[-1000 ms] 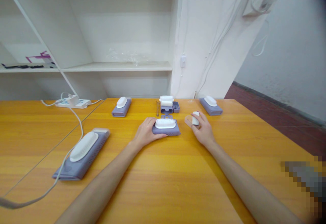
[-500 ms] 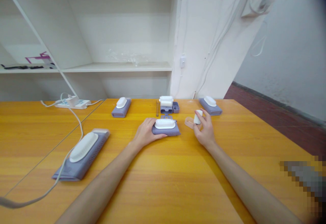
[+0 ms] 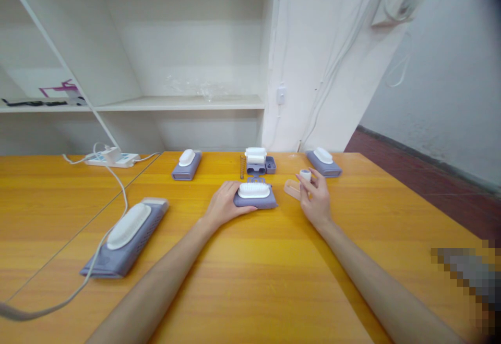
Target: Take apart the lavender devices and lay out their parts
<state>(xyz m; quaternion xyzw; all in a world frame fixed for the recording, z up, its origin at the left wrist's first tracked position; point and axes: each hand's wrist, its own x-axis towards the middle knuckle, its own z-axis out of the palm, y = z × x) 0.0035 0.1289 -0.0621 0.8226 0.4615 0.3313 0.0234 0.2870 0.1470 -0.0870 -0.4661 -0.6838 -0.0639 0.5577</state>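
My left hand (image 3: 222,205) rests on the wooden table (image 3: 250,281) and grips the left end of a purple case with a white brush-like top (image 3: 255,196). My right hand (image 3: 315,198) is raised slightly to the right of that case, with its fingers pinched round a small white cylindrical part (image 3: 305,175). A small clear plastic piece (image 3: 291,188) lies on the table just left of my right hand.
More purple-and-white units sit at the near left (image 3: 125,237), back centre-left (image 3: 187,164) and back right (image 3: 323,162). Loose purple parts and a spring (image 3: 256,162) lie behind the held case. A white power strip (image 3: 113,158) and its cable trail at the left. Shelves stand behind.
My right hand has lifted the small white part off the table and turned it upright between the fingertips. My left hand and the purple case have not moved.
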